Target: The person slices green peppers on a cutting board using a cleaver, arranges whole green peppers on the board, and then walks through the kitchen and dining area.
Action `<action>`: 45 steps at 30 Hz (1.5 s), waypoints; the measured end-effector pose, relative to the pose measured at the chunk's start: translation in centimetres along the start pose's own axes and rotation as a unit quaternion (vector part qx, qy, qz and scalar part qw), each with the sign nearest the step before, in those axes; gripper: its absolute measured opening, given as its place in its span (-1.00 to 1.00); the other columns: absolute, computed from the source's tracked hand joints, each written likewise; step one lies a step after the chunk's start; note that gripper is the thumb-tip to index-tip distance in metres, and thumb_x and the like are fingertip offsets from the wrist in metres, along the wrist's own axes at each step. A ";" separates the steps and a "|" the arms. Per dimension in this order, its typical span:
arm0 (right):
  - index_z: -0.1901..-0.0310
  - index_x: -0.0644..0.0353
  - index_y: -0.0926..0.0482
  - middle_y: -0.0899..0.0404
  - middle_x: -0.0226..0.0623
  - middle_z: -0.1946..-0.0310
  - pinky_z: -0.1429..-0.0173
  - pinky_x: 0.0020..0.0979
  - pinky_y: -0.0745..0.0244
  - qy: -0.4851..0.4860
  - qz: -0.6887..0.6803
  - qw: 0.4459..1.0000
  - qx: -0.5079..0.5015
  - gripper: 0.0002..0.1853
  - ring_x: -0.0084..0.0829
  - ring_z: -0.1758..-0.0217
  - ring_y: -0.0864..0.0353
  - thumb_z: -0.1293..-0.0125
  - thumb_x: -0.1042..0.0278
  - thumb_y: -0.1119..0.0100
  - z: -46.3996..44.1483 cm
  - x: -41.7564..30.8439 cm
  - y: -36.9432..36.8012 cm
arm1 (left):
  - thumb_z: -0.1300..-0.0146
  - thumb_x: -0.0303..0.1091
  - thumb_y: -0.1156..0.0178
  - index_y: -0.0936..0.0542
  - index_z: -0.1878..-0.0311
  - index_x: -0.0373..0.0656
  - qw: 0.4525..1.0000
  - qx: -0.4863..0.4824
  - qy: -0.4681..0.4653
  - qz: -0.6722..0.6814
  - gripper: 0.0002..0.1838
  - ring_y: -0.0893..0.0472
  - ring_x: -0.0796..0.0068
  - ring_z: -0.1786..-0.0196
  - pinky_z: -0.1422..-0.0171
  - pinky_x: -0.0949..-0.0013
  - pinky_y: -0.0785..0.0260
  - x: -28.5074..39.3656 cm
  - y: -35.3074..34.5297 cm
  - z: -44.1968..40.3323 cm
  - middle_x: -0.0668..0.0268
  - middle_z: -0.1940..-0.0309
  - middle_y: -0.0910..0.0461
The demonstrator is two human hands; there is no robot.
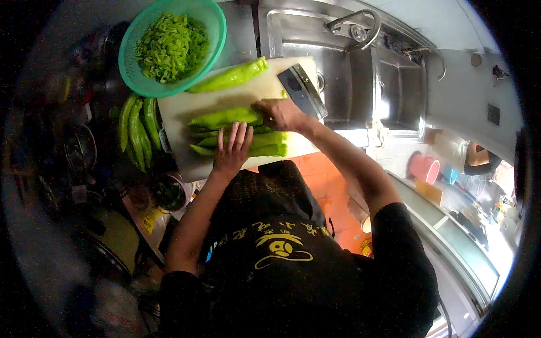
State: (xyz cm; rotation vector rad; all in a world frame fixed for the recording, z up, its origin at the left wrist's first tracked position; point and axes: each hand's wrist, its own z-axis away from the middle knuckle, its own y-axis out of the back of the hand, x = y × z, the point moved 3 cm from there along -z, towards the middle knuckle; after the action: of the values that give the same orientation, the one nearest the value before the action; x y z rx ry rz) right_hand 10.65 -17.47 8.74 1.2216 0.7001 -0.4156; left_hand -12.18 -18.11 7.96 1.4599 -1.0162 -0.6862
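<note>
Several long green peppers [267, 143] lie side by side on a white cutting board [177, 118]. My left hand [230, 152] rests across them, its fingers stretched out and spread. My right hand [282, 115] is closed at the right end of the uppermost pepper in the row [220, 118]; its fingertips are partly hidden. A cleaver [303, 90] lies at the board's right edge, just beyond the right hand, and its handle is not clearly seen. Another green pepper [231, 77] sits apart near the board's far edge.
A green mesh basket [125, 62] of sliced green pepper [172, 48] stands at the board's far left corner. More whole peppers [138, 132] lie left of the board. To the right is a steel double sink [344, 84] with a faucet [372, 28].
</note>
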 end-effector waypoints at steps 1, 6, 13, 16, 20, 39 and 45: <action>-0.19 0.14 -0.52 -0.59 -0.08 -0.03 -0.14 -0.14 -0.52 0.033 -0.016 0.999 0.011 -0.45 -0.01 -0.04 -0.58 -0.12 0.26 -0.29 0.8 -0.7 -0.1 | -0.26 -0.38 -0.20 -0.34 -0.42 -0.08 1.000 0.025 -0.002 -0.010 -0.37 -0.23 0.16 -0.55 -0.52 -0.19 -0.12 0.0 -0.4 0.1 0.06 -0.47 -0.28; -0.28 0.11 -0.49 -0.42 0.00 -0.28 -0.44 -0.07 -0.29 0.059 0.056 0.997 -0.002 -0.35 0.11 -0.36 -0.34 -0.08 0.21 -0.28 1.8 -0.7 -2.6 | -0.17 -0.31 -0.27 -0.19 -0.52 -0.17 0.993 -0.109 0.036 0.019 -0.17 -0.14 -0.01 -0.58 -0.60 -0.25 0.07 -0.4 0.3 -1.9 -0.10 -0.49 -0.20; -0.32 0.20 -0.44 -0.40 -0.05 -0.31 -0.44 -0.09 -0.27 -0.030 0.026 0.999 -0.002 -0.34 -0.01 -0.36 -0.37 -0.09 0.35 -0.19 -1.4 2.0 -1.0 | 0.20 0.11 -0.60 -0.25 -0.46 -0.23 0.974 -0.221 0.036 0.017 0.18 -0.31 -0.03 -0.43 -0.58 -0.09 -0.05 -0.9 -1.2 -2.6 -0.08 -0.42 -0.23; -0.38 0.17 -0.37 -0.37 -0.08 -0.37 -0.47 -0.09 -0.25 0.033 0.281 0.942 0.179 -0.35 -0.09 -0.42 -0.35 -0.19 0.34 -0.13 -6.3 1.9 2.5 | 0.19 0.11 -0.59 -0.25 -0.44 -0.23 0.986 -0.166 0.023 0.026 0.16 -0.30 -0.02 -0.43 -0.55 -0.09 -0.07 -1.1 -0.7 -2.3 -0.04 -0.44 -0.22; -0.25 0.16 -0.43 -0.48 -0.14 -0.14 -0.37 -0.07 -0.33 0.070 0.345 0.924 0.152 -0.45 -0.12 -0.25 -0.49 -0.18 0.30 -0.13 -8.9 5.7 -1.2 | 0.21 0.11 -0.60 -0.23 -0.45 -0.22 0.977 -0.200 0.038 0.059 0.19 -0.27 0.00 -0.45 -0.54 -0.12 -0.06 -1.1 -2.6 -1.9 0.04 -0.45 -0.22; -0.44 0.16 -0.28 -0.19 0.14 -0.47 -0.60 0.24 0.09 0.012 0.235 0.970 0.064 -0.34 0.11 -0.55 -0.16 -0.37 0.05 0.01 6.3 -4.7 -4.4 | -0.27 -0.05 -0.14 -0.40 -0.33 -0.25 0.996 -0.077 0.033 0.043 -0.35 -0.29 0.01 -0.49 -0.53 -0.23 -0.02 -1.4 -4.3 -1.4 0.00 -0.37 -0.39; -0.48 0.07 -0.23 -0.21 0.19 -0.45 -0.53 0.32 0.01 -0.029 0.259 0.965 0.033 -0.37 0.18 -0.52 -0.19 -0.41 0.08 0.08 5.6 -3.9 -6.0 | -0.20 -0.02 -0.23 -0.39 -0.34 -0.26 0.996 -0.045 -0.012 -0.074 -0.29 -0.30 -0.01 -0.48 -0.57 -0.25 0.08 -1.7 -4.6 -0.6 -0.02 -0.36 -0.40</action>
State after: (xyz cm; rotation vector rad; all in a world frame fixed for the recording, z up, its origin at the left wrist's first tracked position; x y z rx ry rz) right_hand 5.48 -24.96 8.15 1.3934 0.2958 -0.0376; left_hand -11.48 -16.51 3.34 1.4618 -0.8905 -0.8483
